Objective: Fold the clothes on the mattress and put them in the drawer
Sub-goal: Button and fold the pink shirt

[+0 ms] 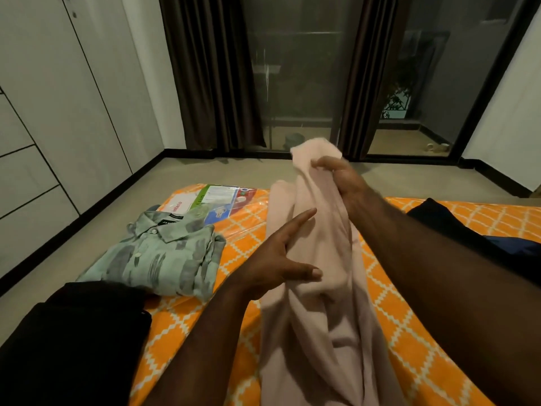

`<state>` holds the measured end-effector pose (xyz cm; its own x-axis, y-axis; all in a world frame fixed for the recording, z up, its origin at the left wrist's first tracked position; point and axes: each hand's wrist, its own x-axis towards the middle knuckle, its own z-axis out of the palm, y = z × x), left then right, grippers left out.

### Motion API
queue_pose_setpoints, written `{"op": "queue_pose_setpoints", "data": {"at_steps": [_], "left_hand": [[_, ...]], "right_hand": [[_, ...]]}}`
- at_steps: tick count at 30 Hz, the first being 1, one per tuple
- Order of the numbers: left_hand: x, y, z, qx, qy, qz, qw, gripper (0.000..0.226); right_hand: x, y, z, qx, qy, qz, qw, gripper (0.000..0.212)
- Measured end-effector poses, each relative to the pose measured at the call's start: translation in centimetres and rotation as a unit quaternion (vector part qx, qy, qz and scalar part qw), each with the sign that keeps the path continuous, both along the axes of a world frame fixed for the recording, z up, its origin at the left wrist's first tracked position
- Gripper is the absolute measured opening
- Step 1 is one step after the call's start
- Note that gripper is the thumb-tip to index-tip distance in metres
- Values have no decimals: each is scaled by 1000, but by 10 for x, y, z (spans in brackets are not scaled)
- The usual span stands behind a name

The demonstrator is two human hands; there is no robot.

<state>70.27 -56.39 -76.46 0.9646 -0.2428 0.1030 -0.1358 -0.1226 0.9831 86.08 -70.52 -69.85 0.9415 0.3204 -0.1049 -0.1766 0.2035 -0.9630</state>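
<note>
— Where is the pink garment (319, 303)?

— Over the middle of the mattress (409, 332). Its far end is lifted, and the rest trails down in long folds toward the mattress's near edge.

— What holds it up?

— The person's right hand (345, 180). Its fingers (323, 164) are curled tight round the cloth's upper end, and a bunch of it sticks out above them.

— And the left hand (272, 265)?

— It is spread wide and grasps nothing. Its straight fingers (301, 218) lie against the garment's left side, lower down than the right hand, and the thumb is laid across the front of the cloth.

— What else lies on the mattress?

— A folded green patterned shirt (158, 256) lies at its left edge. A black garment (73, 332) at its near left corner touches that shirt. A dark garment (456, 227) is at its right side, and a printed label (216, 197) is at its far end.
</note>
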Motion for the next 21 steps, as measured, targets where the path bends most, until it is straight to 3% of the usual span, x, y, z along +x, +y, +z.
{"op": "queue_pose_setpoints", "data": {"at_steps": [3, 5, 7, 10, 12, 21], "left_hand": [[7, 7, -11, -76, 51, 27, 995, 103], [14, 11, -22, -113, 83, 58, 988, 107], [21, 17, -37, -133, 120, 92, 979, 111], [26, 23, -54, -125, 210, 139, 960, 106], [25, 24, -62, -128, 272, 158, 941, 97], [13, 18, -66, -192, 341, 191, 900, 40]], "right_hand": [[25, 6, 11, 74, -17, 4, 997, 47], [39, 10, 7, 56, -13, 11, 998, 44], [50, 15, -7, -64, 45, 30, 996, 42], [55, 14, -52, -284, 168, 43, 943, 36], [51, 10, -84, -344, 203, 40, 916, 23], [-21, -29, -111, -343, 20, -21, 939, 27]]}}
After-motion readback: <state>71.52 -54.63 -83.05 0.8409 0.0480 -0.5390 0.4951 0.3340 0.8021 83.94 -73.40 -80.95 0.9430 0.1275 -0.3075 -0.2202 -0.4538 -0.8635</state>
